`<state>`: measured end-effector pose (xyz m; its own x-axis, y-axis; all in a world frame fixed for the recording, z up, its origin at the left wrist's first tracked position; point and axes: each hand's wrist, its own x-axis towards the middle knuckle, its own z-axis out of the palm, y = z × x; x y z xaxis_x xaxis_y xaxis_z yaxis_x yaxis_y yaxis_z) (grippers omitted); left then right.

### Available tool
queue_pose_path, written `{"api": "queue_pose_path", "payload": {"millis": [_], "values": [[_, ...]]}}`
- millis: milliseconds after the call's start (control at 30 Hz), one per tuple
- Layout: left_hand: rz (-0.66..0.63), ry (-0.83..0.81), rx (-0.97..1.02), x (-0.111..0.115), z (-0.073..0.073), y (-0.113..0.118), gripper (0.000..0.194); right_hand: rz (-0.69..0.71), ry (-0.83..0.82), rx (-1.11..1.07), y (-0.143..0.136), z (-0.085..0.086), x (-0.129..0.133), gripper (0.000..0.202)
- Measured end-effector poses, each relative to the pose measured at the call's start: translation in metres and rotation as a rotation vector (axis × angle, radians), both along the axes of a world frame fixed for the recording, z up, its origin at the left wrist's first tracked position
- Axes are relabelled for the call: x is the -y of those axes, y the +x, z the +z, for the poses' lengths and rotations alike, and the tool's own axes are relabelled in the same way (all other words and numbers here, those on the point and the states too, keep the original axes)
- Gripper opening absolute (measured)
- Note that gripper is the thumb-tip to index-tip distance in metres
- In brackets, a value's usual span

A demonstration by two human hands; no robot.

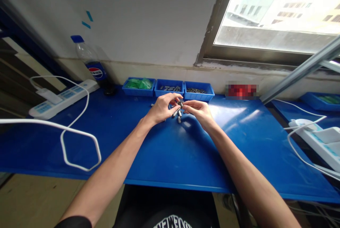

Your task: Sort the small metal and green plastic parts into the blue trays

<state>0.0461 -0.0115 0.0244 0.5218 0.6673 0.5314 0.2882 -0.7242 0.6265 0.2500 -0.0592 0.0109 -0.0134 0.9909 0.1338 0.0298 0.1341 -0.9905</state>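
Observation:
My left hand and my right hand meet over the middle of the blue table, fingertips almost touching. Between them is a small dark metal part, pinched by the fingers of both hands; its exact kind is too small to make out. Just below the fingers lies a loose group of small grey metal cylinders on the tabletop, partly covered by my left hand. Behind the hands, a blue bin contains similar grey pieces, and the blue bin to its right contains thin dark pieces.
A third blue bin with green bags stands at left in the row. Further left are a cola bottle and a white power strip with a looping white cable. A blurred red object sits at right, near a slanted metal bar.

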Motion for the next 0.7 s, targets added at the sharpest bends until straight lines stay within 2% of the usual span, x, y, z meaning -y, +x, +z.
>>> {"api": "queue_pose_path", "payload": {"millis": [133,233,300,400,700], "values": [[0.089,0.04,-0.238,-0.006,0.001,-0.017,0.032,-0.082,-0.028,0.028,0.005,0.002,-0.001,0.029],[0.148,0.008,-0.394,-0.009,0.0,-0.027,0.043,-0.209,0.087,-0.034,0.008,0.003,-0.002,0.033],[0.143,-0.008,-0.451,-0.008,-0.002,-0.029,0.048,-0.265,0.176,-0.07,0.009,0.002,-0.003,0.043],[0.11,-0.011,-0.458,-0.008,-0.003,-0.025,0.046,-0.287,0.211,-0.056,0.011,-0.001,-0.006,0.053],[0.052,-0.026,-0.428,-0.013,-0.009,-0.017,0.042,-0.237,0.166,0.009,0.008,-0.005,-0.005,0.041]]}}
